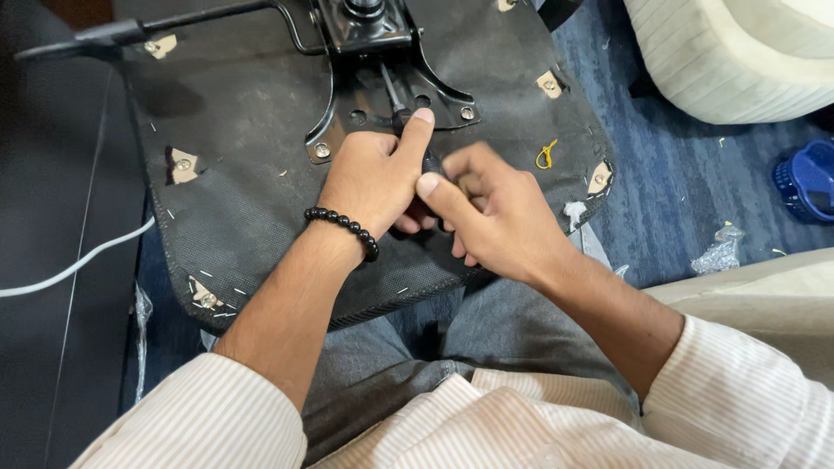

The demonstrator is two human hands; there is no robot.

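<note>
An upturned chair seat (234,165) covered in black fabric rests on my lap, with a black metal mounting plate (369,52) bolted to its underside. My left hand (378,174), with a black bead bracelet on the wrist, grips the handle of a screwdriver (397,102). Its thumb lies along the shaft, and the tip points at the plate. My right hand (491,213) wraps the lower end of the same handle, touching the left hand.
A black lever (130,33) sticks out left from the plate. A white cable (74,265) crosses the dark floor on the left. A cream cushion (738,52), a blue plastic object (808,178) and crumpled plastic wrap (719,252) lie on the blue carpet to the right.
</note>
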